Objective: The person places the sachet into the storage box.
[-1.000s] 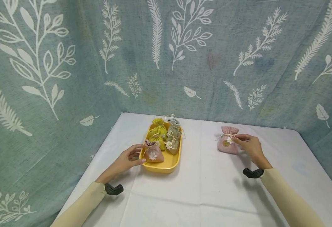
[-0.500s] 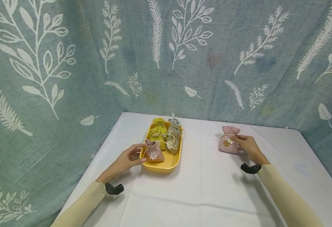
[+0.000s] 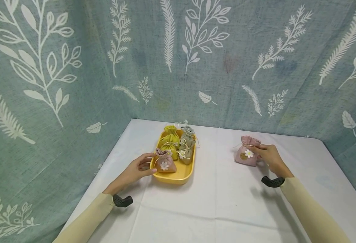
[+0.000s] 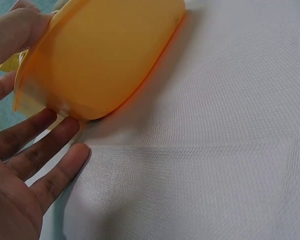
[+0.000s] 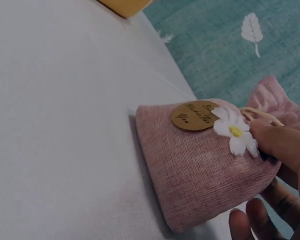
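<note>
In the head view my right hand [image 3: 270, 157] pinches a pink drawstring pouch [image 3: 242, 157] near its tied neck. The right wrist view shows the thumb beside the white flower on this pouch [image 5: 190, 170], its round brown tag and the fingers behind. The pouch leans, its bottom edge close over the white cloth. On the left, my left hand [image 3: 138, 168] holds the near-left rim of a yellow tray [image 3: 181, 177], thumb and fingertips at the edge; the left wrist view shows some fingers spread against the tray's outer wall [image 4: 105, 55].
Inside the tray sit a pink pouch [image 3: 166, 165] with a white flower, yellow-green pouches [image 3: 170, 138] and grey-beige pouches [image 3: 186, 148]. A white cloth [image 3: 214, 199] covers the table. Green-blue leaf-patterned curtains [image 3: 220, 91] stand behind and along the sides.
The pink pouch at my right hand has tilted and shifted slightly right, its top lifting with the hand. My left hand stays at the tray.
</note>
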`<action>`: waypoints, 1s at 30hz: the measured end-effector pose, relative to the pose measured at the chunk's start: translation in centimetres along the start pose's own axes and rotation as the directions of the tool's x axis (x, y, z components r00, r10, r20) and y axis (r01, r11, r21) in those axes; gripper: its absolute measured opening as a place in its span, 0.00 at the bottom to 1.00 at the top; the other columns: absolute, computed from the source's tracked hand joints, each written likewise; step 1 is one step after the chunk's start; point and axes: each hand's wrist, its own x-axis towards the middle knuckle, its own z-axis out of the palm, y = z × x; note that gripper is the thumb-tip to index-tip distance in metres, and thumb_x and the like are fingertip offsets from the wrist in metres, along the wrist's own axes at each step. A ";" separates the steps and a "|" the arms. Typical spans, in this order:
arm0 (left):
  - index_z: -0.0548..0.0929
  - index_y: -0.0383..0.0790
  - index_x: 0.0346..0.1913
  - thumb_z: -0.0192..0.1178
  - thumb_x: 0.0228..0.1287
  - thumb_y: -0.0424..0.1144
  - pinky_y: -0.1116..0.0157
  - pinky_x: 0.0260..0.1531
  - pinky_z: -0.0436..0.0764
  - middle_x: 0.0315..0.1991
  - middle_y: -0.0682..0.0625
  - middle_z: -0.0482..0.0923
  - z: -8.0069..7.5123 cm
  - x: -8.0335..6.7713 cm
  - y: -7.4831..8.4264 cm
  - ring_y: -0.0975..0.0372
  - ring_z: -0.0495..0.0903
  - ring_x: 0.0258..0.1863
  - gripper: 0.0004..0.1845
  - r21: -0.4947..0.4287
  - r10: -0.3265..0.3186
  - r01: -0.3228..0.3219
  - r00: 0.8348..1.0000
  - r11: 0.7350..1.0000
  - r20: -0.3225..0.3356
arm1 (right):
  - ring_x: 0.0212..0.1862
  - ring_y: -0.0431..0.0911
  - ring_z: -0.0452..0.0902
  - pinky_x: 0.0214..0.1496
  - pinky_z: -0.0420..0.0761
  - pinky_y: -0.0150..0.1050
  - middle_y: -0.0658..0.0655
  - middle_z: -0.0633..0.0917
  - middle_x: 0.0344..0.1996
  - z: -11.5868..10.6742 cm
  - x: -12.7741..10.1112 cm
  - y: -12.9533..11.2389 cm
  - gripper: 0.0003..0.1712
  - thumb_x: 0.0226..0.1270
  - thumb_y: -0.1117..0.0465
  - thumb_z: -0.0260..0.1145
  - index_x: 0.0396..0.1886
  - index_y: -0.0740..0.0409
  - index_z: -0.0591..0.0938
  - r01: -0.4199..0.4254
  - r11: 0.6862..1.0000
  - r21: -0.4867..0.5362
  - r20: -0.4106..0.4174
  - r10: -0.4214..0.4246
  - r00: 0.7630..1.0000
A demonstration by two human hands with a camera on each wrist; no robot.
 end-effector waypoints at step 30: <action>0.70 0.54 0.74 0.74 0.64 0.48 0.51 0.64 0.78 0.70 0.40 0.71 0.0 0.0 0.2 0.48 0.76 0.64 0.37 0.006 0.000 0.000 1.000 1.000 -0.007 | 0.75 0.59 0.60 0.71 0.66 0.61 0.68 0.73 0.70 3.3 -2.0 -4.3 0.28 0.73 0.51 0.70 0.60 0.70 0.83 0.226 0.974 0.027 0.014 -0.227 0.974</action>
